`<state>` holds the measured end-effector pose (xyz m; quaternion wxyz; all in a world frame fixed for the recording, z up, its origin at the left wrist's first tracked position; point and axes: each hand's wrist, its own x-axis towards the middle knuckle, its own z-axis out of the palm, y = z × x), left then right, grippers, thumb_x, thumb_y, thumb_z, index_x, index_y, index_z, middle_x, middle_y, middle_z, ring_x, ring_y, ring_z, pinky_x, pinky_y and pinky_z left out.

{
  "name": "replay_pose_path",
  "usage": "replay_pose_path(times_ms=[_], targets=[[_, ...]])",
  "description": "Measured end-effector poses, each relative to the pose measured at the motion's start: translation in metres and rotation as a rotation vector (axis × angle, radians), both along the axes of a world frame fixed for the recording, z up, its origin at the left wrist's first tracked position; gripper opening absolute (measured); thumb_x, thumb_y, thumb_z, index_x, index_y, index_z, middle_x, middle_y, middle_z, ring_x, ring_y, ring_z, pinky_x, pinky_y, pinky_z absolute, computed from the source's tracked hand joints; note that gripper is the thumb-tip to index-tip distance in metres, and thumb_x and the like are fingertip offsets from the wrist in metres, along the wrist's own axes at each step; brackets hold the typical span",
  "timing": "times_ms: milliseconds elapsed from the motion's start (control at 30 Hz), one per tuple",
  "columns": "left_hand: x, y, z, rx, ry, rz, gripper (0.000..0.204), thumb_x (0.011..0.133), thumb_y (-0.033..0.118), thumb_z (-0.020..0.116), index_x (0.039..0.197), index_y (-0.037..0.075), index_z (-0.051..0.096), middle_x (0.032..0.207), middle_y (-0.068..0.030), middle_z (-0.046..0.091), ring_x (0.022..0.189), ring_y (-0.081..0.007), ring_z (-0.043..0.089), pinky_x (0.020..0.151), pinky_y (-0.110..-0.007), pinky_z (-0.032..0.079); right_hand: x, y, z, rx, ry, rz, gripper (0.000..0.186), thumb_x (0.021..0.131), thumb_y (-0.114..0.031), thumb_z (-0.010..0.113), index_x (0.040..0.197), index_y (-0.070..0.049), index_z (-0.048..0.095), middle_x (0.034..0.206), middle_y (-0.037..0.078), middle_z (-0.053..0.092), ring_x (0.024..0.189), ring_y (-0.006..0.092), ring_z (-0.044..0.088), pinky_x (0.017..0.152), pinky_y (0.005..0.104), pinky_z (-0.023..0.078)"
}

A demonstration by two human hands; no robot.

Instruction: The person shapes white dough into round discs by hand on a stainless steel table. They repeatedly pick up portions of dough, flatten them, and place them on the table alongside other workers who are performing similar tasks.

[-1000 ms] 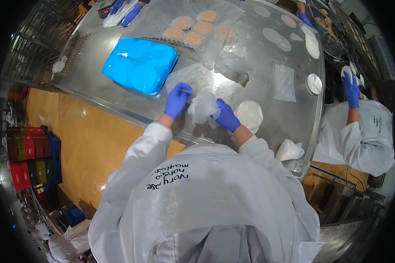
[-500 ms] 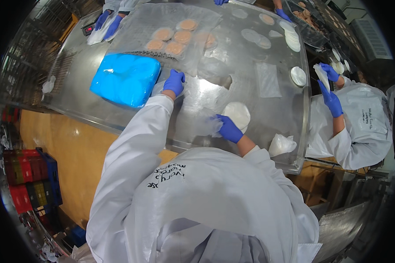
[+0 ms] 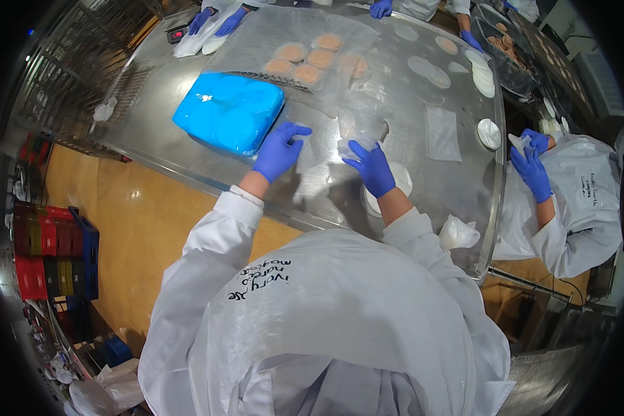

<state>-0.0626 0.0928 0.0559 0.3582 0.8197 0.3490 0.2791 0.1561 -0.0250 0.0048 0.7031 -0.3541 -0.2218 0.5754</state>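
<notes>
Just right of the near corner of a blue plastic-wrapped block [image 3: 229, 111], my left hand [image 3: 279, 152] is open, its thumb and forefinger apart. My right hand [image 3: 371, 170] is also open, with its fingers spread. Its fingertips are at a crumpled clear plastic film [image 3: 359, 128]; I cannot tell whether they touch it. Behind and under my right wrist, a stack of round white paper discs [image 3: 402, 182] is partly hidden. Both my hands wear blue gloves and hover low over the steel table [image 3: 326, 182].
Several pink round patties [image 3: 306, 73] lie under clear sheeting beyond the block. A white plastic bundle [image 3: 459, 232] sits near the right edge. A flat clear bag [image 3: 443, 134] and white discs [image 3: 489, 134] lie farther right. Co-workers' gloved hands [image 3: 532, 173] work around the table.
My left hand has uncurled from a closed shape. My right hand has moved away from me, and the crumpled film that was at its fingers near the discs no longer shows there. The whole view has shifted slightly.
</notes>
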Motion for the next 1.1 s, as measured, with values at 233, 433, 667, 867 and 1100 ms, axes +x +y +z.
replay_pose_path(times_ms=[233, 433, 667, 867, 1100], targets=[[0.004, -0.055, 0.029, -0.252, -0.061, -0.011, 0.027, 0.078, -0.003, 0.061, 0.102, 0.010, 0.064, 0.100, -0.0021, 0.054, 0.067, -0.0092, 0.047, 0.063, -0.024, 0.043, -0.034, 0.012, 0.015, -0.009, -0.430, 0.109, 0.051, 0.077, -0.006, 0.071, 0.122, -0.003, 0.048, 0.115, 0.009, 0.056, 0.106, 0.0190, 0.056, 0.088, 0.0312, 0.047], [-0.009, -0.060, 0.010, 0.287, 0.034, -0.122, 0.035, 0.077, -0.007, 0.058, 0.109, 0.008, 0.060, 0.108, -0.0109, 0.053, 0.093, -0.0251, 0.059, 0.081, -0.033, 0.048, -0.017, 0.025, -0.046, 0.206, -0.570, -0.233, 0.042, 0.080, -0.004, 0.067, 0.117, -0.004, 0.047, 0.101, 0.004, 0.059, 0.089, 0.0161, 0.059, 0.081, 0.0284, 0.049], [-0.006, -0.075, 0.023, 0.141, 0.217, -0.023, 0.044, 0.077, -0.009, 0.051, 0.117, 0.009, 0.061, 0.114, -0.0153, 0.054, 0.105, -0.0341, 0.056, 0.090, -0.038, 0.046, -0.004, 0.010, 0.003, 0.359, -0.411, -0.093, 0.045, 0.083, -0.005, 0.062, 0.123, -0.003, 0.042, 0.105, 0.005, 0.057, 0.097, 0.0172, 0.057, 0.087, 0.0301, 0.047], [-0.001, -0.068, 0.008, 0.150, 0.189, -0.057, 0.039, 0.077, -0.006, 0.052, 0.111, 0.008, 0.063, 0.108, -0.0157, 0.059, 0.100, -0.0362, 0.058, 0.086, -0.039, 0.048, -0.033, -0.001, 0.021, 0.419, -0.565, -0.182, 0.038, 0.092, 0.000, 0.051, 0.128, -0.006, 0.040, 0.103, 0.007, 0.056, 0.087, 0.0165, 0.059, 0.076, 0.0326, 0.052], [0.001, -0.066, 0.009, -0.082, 0.164, -0.126, 0.030, 0.078, 0.002, 0.057, 0.107, 0.005, 0.063, 0.102, -0.0162, 0.065, 0.095, -0.0354, 0.062, 0.082, -0.037, 0.050, -0.064, -0.016, 0.004, 0.384, -1.066, -0.204, 0.052, 0.078, -0.005, 0.059, 0.128, -0.002, 0.043, 0.106, 0.012, 0.056, 0.087, 0.0277, 0.060, 0.082, 0.0406, 0.049]])
